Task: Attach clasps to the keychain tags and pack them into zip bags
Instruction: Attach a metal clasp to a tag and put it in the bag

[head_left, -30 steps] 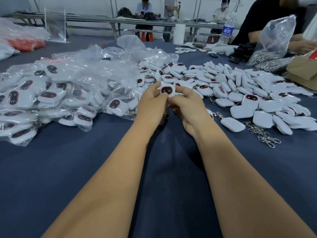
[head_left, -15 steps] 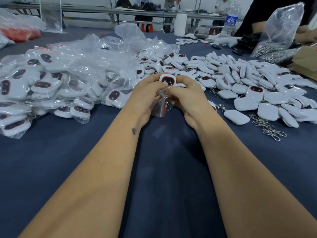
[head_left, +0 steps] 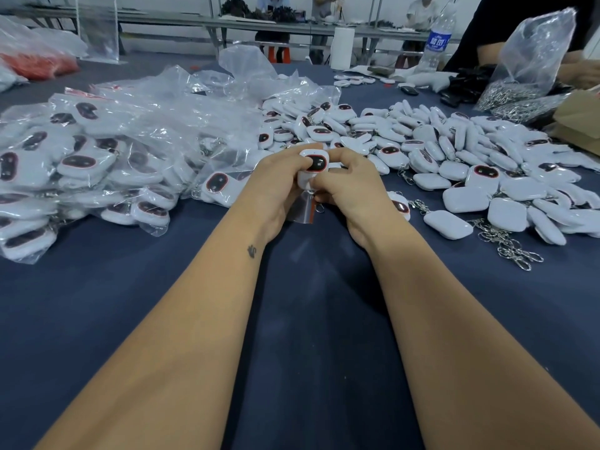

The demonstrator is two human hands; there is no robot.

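Finished keychain tags are seen sealed in the zip bags point(head_left: 107, 157) piled at left, and clasps fill the clear sack point(head_left: 526, 69) far right. Since a moment ago, the white tag point(head_left: 314, 164) has been raised higher above the small zip bag point(head_left: 303, 207). It is pinched between the left hand point(head_left: 276, 190) and the right hand point(head_left: 350, 186), over the blue tabletop point(head_left: 308, 319).

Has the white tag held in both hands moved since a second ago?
Cannot tell: the camera shifted too. The tag stays in front of the loose tag pile, between the left hand and right hand.

White tags point(head_left: 467, 199) w/ black-red ovals, navy table cloth point(head_left: 308, 319).
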